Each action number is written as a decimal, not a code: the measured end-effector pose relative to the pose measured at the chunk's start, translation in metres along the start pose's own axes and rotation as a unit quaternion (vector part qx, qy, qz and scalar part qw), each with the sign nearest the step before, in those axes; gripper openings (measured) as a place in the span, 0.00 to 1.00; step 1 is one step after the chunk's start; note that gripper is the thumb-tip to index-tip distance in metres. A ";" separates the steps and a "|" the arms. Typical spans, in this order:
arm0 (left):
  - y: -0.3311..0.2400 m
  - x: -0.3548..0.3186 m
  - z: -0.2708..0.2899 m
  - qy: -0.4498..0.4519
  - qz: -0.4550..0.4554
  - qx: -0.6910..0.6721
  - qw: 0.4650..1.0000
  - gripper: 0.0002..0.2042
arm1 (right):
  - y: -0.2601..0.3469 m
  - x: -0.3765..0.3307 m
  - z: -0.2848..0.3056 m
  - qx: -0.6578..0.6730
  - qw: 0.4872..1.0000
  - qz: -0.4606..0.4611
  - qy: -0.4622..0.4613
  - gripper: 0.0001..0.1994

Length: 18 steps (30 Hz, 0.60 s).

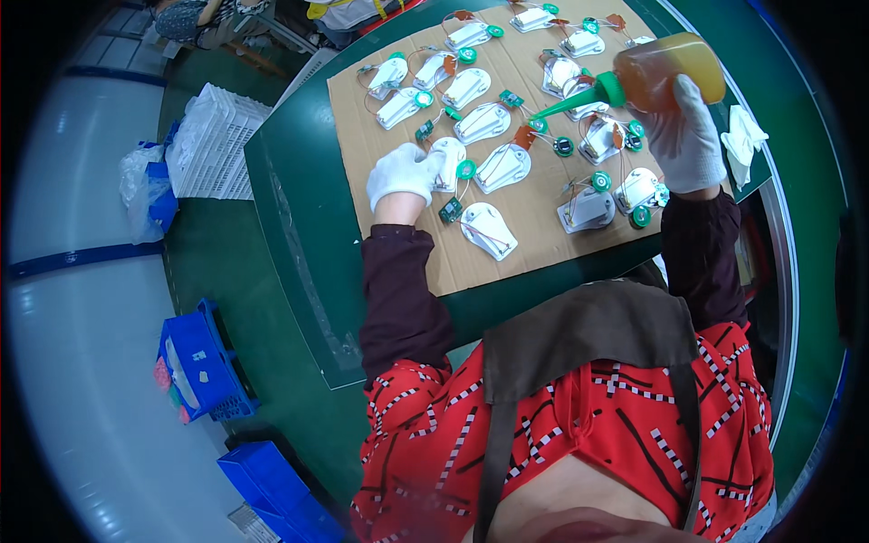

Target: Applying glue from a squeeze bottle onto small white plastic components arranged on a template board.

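In my right hand (681, 136), white-gloved and closed, is a squeeze bottle (677, 65) of amber liquid. It is tipped on its side, and its long green nozzle (579, 98) points left and down over the parts. The tip is close to a green round piece (539, 125) wired to one of the housings. My left hand (405, 174), also gloved, has its fingers curled at the edge of a white plastic housing (447, 163). Several similar housings lie in rows on a cardboard sheet (373, 122), with thin wires, green round pieces and small circuit boards (451, 210) attached.
The cardboard lies on a dark green table (281, 199). A crumpled white cloth (743, 143) sits by its right edge. Stacked white crates (217, 145) and a blue basket (201, 362) stand on the floor to the left. Another person (195, 20) is partly visible at the far left.
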<state>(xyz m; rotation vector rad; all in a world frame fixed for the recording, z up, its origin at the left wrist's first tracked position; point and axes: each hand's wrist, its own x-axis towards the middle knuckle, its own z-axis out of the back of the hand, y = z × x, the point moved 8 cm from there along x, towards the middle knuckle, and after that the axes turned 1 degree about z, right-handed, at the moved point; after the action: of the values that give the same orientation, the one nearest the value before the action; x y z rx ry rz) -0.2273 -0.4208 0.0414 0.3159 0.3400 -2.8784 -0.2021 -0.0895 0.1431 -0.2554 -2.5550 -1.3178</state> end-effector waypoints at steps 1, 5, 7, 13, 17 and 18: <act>0.003 0.001 0.001 -0.050 -0.022 -0.047 0.997 0.17 | -0.004 -0.002 -0.004 -0.008 1.000 -0.015 0.000 0.19; 0.015 -0.002 0.001 -0.166 -0.034 -0.070 0.983 0.11 | -0.006 0.000 -0.009 -0.007 1.000 -0.010 0.025 0.19; 0.017 -0.005 0.002 -0.193 -0.036 -0.061 0.979 0.10 | 0.005 0.001 -0.005 -0.010 1.000 0.018 0.010 0.19; 0.057 -0.014 -0.010 -0.204 0.043 -0.478 0.853 0.06 | 0.023 0.006 0.009 -0.059 0.995 0.079 -0.031 0.20; 0.070 -0.007 -0.021 -0.168 0.026 -0.611 0.773 0.07 | -0.006 0.004 -0.027 -0.052 0.997 0.049 0.006 0.19; 0.067 -0.010 -0.017 -0.161 0.026 -0.582 0.797 0.11 | -0.012 0.003 -0.034 -0.052 0.998 0.045 0.010 0.19</act>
<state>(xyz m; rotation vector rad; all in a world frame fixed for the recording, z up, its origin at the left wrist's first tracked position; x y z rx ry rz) -0.1986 -0.4779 0.0138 -0.3763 1.7992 -2.0389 -0.2036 -0.1243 0.1534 -0.3704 -2.4329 -1.4130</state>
